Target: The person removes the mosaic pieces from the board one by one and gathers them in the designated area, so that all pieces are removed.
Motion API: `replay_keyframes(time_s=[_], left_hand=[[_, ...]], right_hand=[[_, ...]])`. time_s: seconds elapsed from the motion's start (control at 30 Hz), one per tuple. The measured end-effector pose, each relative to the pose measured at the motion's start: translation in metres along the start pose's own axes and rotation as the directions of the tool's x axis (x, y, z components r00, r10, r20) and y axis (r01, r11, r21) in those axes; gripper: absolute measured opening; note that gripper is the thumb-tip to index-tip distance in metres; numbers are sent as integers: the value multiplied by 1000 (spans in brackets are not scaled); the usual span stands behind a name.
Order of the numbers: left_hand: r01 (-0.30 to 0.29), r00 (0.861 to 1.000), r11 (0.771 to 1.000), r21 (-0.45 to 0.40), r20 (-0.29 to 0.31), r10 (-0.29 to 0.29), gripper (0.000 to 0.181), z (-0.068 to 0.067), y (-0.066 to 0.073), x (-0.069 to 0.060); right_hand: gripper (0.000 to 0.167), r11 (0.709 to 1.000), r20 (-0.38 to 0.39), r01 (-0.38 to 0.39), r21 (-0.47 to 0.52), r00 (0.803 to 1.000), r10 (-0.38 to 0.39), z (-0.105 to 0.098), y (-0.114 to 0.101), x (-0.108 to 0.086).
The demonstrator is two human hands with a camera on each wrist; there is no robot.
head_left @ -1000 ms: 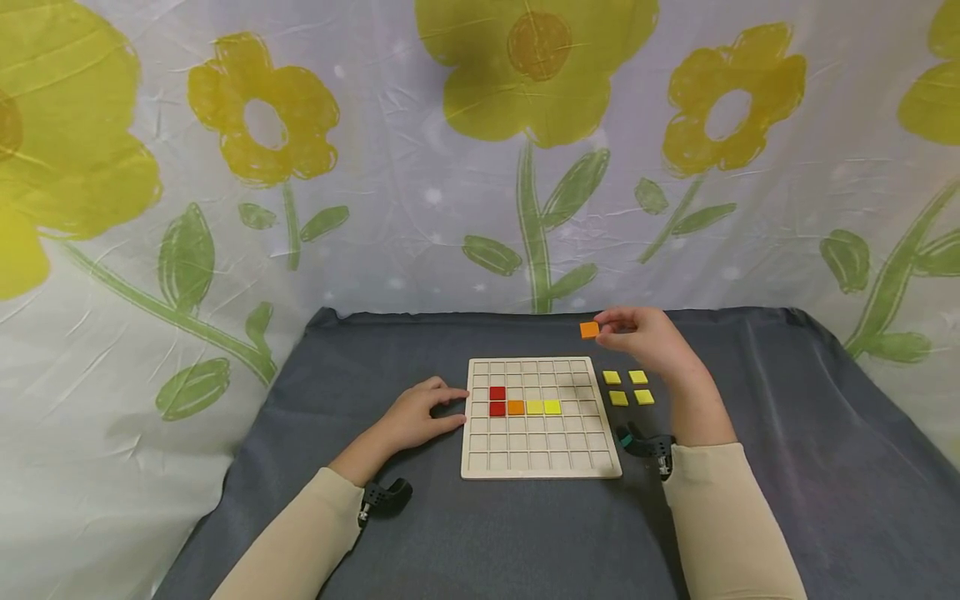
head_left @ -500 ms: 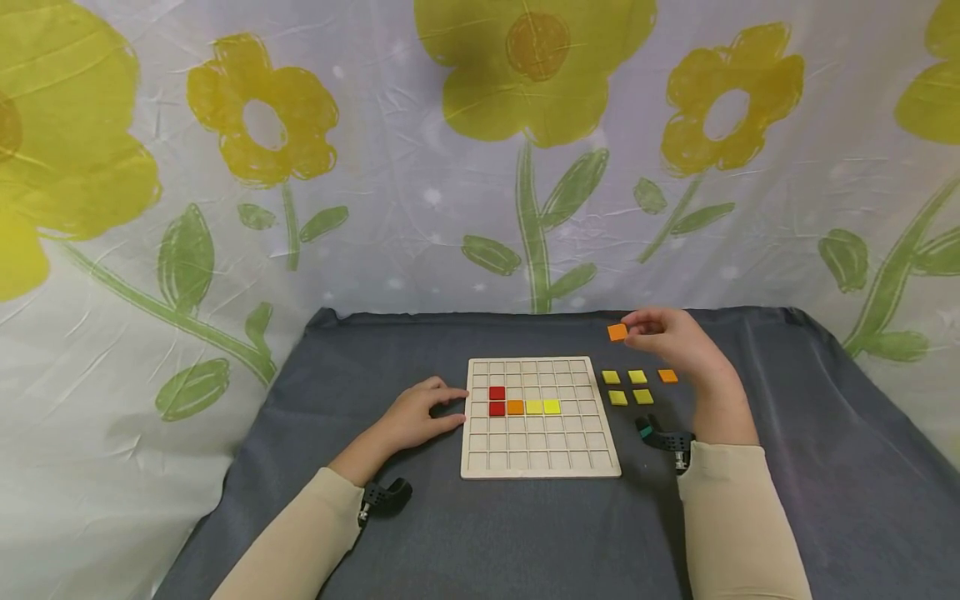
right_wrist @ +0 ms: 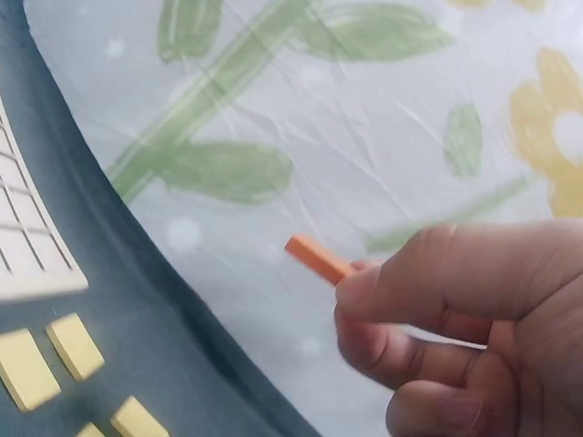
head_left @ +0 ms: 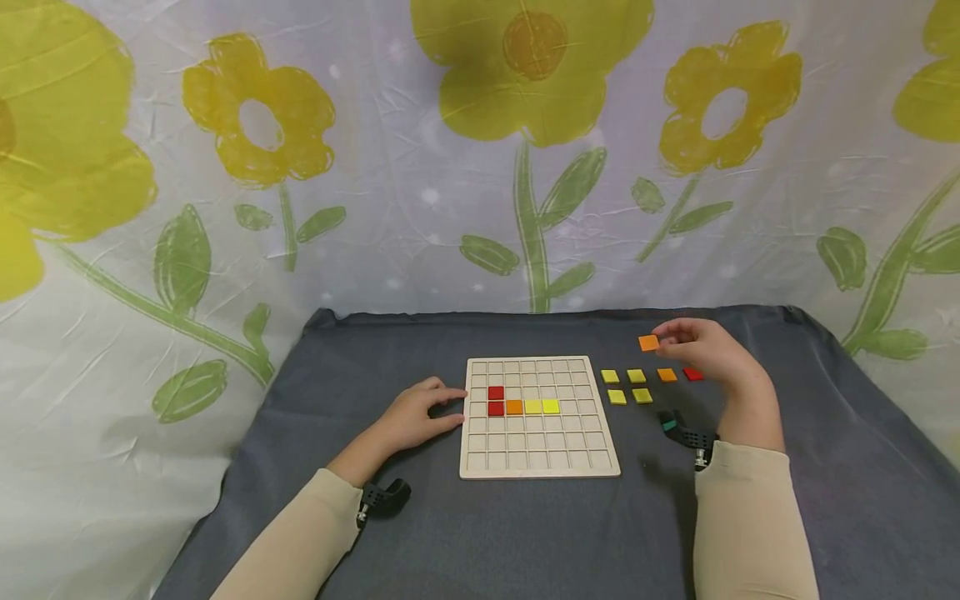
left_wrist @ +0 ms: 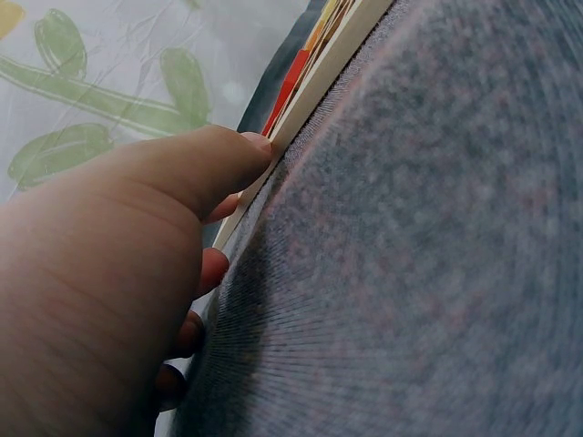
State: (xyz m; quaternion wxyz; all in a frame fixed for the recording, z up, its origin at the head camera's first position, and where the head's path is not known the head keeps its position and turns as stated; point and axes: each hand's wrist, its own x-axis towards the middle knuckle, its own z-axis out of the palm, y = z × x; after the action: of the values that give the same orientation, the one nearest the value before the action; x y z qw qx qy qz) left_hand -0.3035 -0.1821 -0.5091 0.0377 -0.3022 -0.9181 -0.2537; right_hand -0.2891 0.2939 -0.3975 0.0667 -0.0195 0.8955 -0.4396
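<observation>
My right hand [head_left: 708, 350] pinches an orange square tile [head_left: 648, 342] between thumb and fingertips, raised above the table. In the right wrist view the orange tile [right_wrist: 317, 259] shows edge-on, jutting out past the thumb. Below it lie another orange tile [head_left: 667, 375] and a red tile [head_left: 693, 374], the red one partly covered by the hand. My left hand [head_left: 416, 415] touches the left edge of the wooden grid board [head_left: 540, 462] with thumb and forefinger. In the left wrist view the thumb [left_wrist: 232, 159] meets the board's side. On the board are two red tiles [head_left: 496, 400], an orange tile [head_left: 513, 407] and two yellow tiles [head_left: 542, 407].
Several loose yellow tiles [head_left: 626, 387] lie just right of the board. A dark grey cloth [head_left: 555, 542] covers the table. Behind it hangs a white curtain [head_left: 390, 167] with yellow flowers.
My right hand has moved right with the orange tile, away from the board. The loose orange and red tiles, earlier hidden, have come into view. The left hand stays on the board's edge.
</observation>
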Motion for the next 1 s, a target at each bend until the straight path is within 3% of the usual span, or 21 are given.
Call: replay_keyframes(time_s=[0.23,0.57,1.0], left_hand=[[6,1000,1000,-1,6,-6,46,-2,1,0],[4,1000,1000,9,9,-4,46,-1,3,0],[11,1000,1000,8,9,-11,46,-2,4,-1]], right_hand=[[53,1000,48,-28,-11,998,28,-10,20,-3],[46,993,100,-112,-22,988,114,-16,47,-2],[39,982,141,-185,-29,972,188,-10,61,0]])
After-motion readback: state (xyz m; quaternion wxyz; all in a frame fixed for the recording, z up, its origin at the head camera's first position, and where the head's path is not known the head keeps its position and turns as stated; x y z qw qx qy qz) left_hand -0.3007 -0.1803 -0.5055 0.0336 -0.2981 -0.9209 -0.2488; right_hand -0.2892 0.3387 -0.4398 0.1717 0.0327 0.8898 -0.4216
